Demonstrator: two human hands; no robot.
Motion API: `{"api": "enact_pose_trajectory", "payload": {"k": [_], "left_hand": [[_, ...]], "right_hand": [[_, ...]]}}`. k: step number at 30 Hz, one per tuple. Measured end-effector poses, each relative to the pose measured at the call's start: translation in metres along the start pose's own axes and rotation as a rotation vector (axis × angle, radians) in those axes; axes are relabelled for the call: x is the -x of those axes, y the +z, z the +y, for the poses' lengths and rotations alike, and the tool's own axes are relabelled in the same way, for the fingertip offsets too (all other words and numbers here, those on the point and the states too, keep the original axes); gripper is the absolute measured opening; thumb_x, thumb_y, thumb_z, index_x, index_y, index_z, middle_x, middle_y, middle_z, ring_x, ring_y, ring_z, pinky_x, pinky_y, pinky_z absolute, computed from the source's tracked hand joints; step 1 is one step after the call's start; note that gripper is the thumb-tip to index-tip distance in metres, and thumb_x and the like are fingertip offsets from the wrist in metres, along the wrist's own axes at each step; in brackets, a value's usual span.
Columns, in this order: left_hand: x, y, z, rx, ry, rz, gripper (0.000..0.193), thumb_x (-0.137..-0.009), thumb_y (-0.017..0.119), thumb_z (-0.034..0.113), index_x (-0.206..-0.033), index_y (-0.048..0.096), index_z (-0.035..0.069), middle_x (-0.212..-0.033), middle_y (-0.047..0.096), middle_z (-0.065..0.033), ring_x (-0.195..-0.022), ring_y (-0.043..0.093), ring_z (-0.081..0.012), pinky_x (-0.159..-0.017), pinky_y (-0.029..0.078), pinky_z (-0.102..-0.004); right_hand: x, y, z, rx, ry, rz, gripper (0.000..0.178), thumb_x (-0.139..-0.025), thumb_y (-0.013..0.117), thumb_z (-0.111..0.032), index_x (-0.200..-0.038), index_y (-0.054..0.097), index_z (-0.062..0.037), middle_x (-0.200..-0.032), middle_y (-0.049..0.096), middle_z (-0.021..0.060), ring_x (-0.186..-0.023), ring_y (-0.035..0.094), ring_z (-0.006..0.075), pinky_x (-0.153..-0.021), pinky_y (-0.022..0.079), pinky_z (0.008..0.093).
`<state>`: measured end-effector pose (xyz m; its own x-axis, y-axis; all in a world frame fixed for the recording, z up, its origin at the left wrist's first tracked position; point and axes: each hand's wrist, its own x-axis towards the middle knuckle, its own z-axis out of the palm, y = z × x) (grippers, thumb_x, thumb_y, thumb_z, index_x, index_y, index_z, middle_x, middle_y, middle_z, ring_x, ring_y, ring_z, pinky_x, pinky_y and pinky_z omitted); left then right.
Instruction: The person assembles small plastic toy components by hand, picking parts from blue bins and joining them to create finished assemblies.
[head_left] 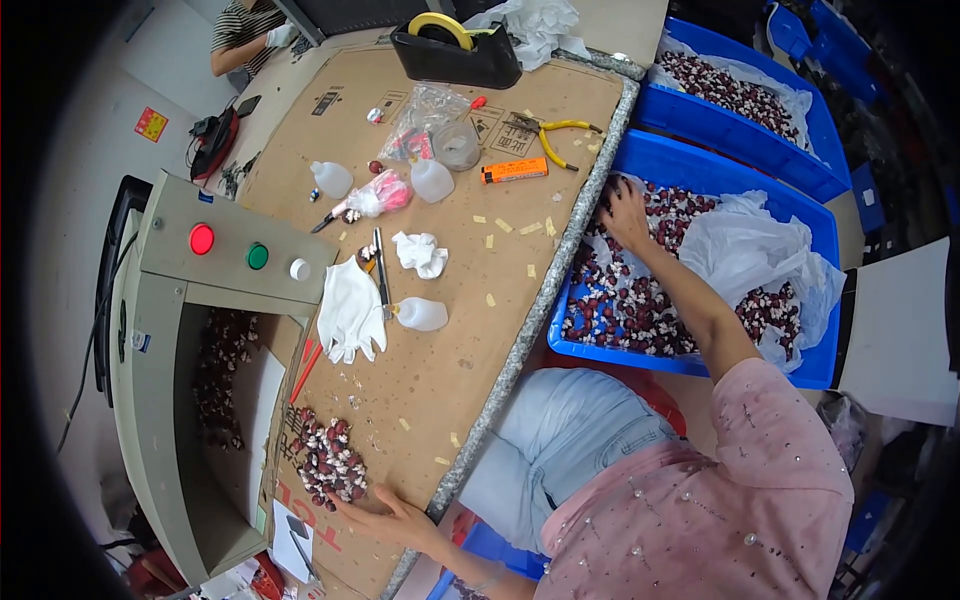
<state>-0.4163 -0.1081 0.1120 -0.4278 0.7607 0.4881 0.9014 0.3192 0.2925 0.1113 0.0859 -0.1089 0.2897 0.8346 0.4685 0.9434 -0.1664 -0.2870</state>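
Red-lettered cardboard worktop (440, 370), left hand (395, 520) spread beside red-white pile (332, 463), right hand (627, 217) in blue bin (660, 157), grip unclear

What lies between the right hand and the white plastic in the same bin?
In the head view, loose dark red and white pieces lie between the right hand and the plastic.

Right arm stretched out past near edge of worktop (430, 370), elbow (722, 340) slightly bent, forearm (690, 290) bare. Right hand (630, 218) palm down, fingers bent, tips hard to make out. Left forearm (470, 565) low, crossing same edge. Left hand (398, 522) over worktop, just inside near edge, thumb (384, 493) apart, fingers loosely extended toward far side, grip slack.
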Motion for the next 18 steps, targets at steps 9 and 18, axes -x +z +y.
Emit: {"api": "enact_pose_trajectory", "payload": {"k": [9,18], "left_hand": [[-0.003,-0.008,0.008,0.081,-0.075,-0.010,0.065,-0.091,0.055,0.036,-0.141,0.032,0.001,-0.138,0.037,-0.0242,-0.125,0.037,-0.0395,-0.103,0.029,-0.0479],[-0.002,-0.029,0.018,0.023,-0.118,-0.011,0.073,-0.087,0.060,0.044,-0.138,0.035,-0.002,-0.132,0.044,-0.0292,-0.118,0.042,-0.0453,-0.099,0.033,-0.0515]], "right_hand": [[-0.006,-0.011,-0.018,0.144,0.042,-0.149,0.056,-0.070,0.065,-0.038,-0.121,0.057,-0.0147,-0.129,0.044,0.0179,-0.120,0.037,0.0376,-0.095,0.031,0.0546],[-0.019,0.006,0.000,0.144,0.018,-0.310,0.042,-0.075,0.060,-0.025,-0.113,0.058,-0.0071,-0.113,0.052,0.0324,-0.071,0.064,0.0407,-0.064,0.055,0.0450]]}}
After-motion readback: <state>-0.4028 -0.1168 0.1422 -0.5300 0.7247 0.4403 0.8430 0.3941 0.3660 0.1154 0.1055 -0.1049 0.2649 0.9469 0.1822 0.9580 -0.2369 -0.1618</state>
